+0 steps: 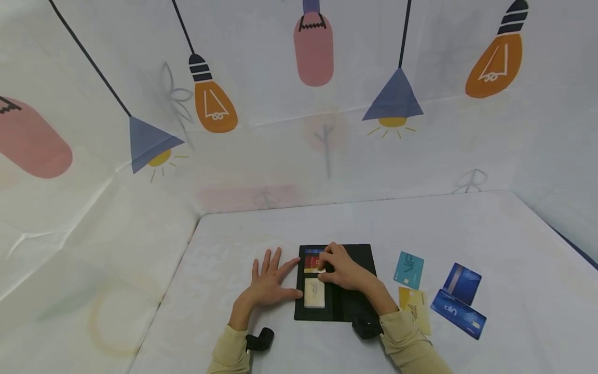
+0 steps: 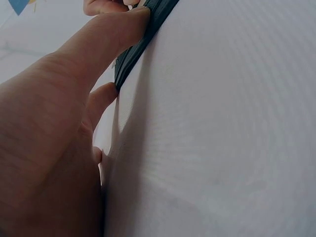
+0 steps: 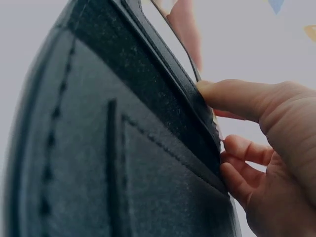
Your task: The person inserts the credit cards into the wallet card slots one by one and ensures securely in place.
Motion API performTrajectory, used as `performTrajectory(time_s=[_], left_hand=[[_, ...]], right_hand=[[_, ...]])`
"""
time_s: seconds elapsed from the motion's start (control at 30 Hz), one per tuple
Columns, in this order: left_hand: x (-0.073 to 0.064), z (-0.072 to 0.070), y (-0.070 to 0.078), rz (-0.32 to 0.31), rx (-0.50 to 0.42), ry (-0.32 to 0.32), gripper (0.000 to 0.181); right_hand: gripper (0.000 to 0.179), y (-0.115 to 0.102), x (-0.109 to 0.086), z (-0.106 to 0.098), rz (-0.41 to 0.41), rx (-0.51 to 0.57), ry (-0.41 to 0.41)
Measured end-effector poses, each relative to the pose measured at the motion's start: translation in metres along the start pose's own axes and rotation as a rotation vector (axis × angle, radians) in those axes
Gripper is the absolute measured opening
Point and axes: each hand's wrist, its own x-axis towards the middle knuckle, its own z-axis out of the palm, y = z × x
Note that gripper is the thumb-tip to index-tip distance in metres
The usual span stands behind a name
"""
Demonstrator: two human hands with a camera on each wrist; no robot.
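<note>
A black bifold wallet (image 1: 357, 257) lies open on the table. Its left panel holds a blue card (image 1: 314, 251), a red card (image 1: 312, 264) below it, and a cream-coloured card (image 1: 314, 293) in a lower pocket. My left hand (image 1: 268, 286) has its fingers spread, with thumb and forefinger touching the wallet's left edge; the left wrist view shows that thumb (image 2: 131, 24) on the dark rim. My right hand (image 1: 344, 270) reaches over the wallet, curled thumb and forefinger at the red card's right side. Part of their contact is hidden. In the right wrist view the thumb (image 3: 232, 96) touches a pocket edge.
Right of the wallet lie a teal VIP card (image 1: 409, 270), a yellow card (image 1: 422, 311) partly under the right forearm, and two overlapping blue cards (image 1: 462, 283). White sheeting (image 1: 271, 156) with printed lamps rises behind the white table (image 1: 523, 322).
</note>
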Motion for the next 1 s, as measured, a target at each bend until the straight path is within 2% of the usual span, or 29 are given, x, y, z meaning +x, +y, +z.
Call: performTrajectory(time_s=[0.27, 0.47, 0.67, 0.83, 1.0], left_hand=[[0.001, 0.000, -0.001, 0.008, -0.011, 0.013, 0.082], [0.001, 0.003, -0.003, 0.012, -0.017, 0.019, 0.082], [0.001, 0.005, -0.004, 0.004, -0.023, 0.024, 0.082], [0.001, 0.007, -0.005, -0.001, -0.016, 0.030, 0.082], [0.002, 0.007, -0.005, -0.001, -0.009, 0.035, 0.083]], right_hand=[[0.010, -0.007, -0.001, -0.006, 0.021, -0.047, -0.023], [0.021, -0.009, -0.007, -0.006, 0.042, -0.032, -0.037], [0.032, -0.006, -0.018, -0.005, 0.022, -0.090, -0.044], [0.043, 0.004, -0.035, -0.013, 0.042, -0.151, -0.042], [0.050, 0.022, -0.052, -0.030, 0.075, -0.196, -0.017]])
